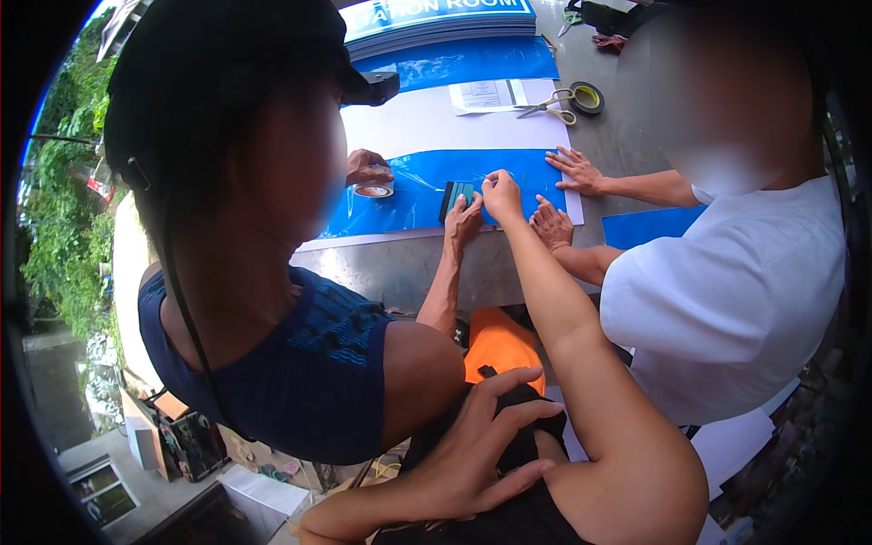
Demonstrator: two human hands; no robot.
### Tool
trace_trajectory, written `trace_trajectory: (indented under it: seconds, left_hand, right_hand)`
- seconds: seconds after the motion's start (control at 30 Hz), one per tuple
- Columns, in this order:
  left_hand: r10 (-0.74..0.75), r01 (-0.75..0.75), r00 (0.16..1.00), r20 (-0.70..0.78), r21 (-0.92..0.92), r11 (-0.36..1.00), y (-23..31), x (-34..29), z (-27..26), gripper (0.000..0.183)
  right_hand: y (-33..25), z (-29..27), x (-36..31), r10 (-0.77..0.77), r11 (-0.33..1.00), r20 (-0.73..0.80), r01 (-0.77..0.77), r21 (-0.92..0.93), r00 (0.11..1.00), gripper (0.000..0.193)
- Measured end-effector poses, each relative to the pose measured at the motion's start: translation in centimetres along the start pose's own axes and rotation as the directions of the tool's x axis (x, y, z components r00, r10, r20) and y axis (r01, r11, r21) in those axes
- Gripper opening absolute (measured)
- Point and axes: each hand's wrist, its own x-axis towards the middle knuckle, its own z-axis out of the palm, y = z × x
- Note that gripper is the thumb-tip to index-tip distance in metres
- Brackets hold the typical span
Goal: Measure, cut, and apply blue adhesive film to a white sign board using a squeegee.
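My right hand (502, 197) reaches over the near edge of a blue-and-white sheet (413, 173), its fingertips pinched together just above the blue band. Whatever is between them is too small to make out. Low in the view, my left hand (495, 440) has its fingers spread and empty, with its fingertips near my right upper arm. Beside my right hand, a co-worker's hand (465, 218) holds a teal squeegee (457, 198) with a black edge. That person's other hand (368, 170) is at a tape roll (373, 191). Wrinkled clear film shows on the blue.
A person in white at the right presses one hand (575, 172) and another (550, 225) onto the sheet's right side. Scissors (559, 107) and a dark tape roll (587, 97) lie near its far right corner. Stacked blue signs (436, 34) stand behind.
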Motion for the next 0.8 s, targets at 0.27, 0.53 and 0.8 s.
trace_trajectory:
  seconds: [0.27, 0.53, 0.8]
  left_hand:
    - [-0.158, 0.262, 0.928, -0.338, 0.288, 0.921, -5.8, 2.5, -1.7, 0.059]
    - [-0.263, 0.278, 0.660, -0.704, -0.096, 0.956, -10.5, 8.0, -3.7, 0.051]
    - [-0.333, 0.556, 0.507, -0.795, 0.006, 0.831, -12.5, 5.4, -5.0, 0.047]
  right_hand:
    - [1.5, 2.5, -1.0, -0.215, 0.977, 0.168, 0.213, 0.029, 0.962, 0.026]
    - [1.7, 1.2, -0.6, 0.257, 0.937, 0.449, -0.108, -0.331, 0.856, 0.064]
    - [-2.5, -0.6, 4.2, 0.212, 0.956, 0.691, 0.001, -0.294, 0.691, 0.053]
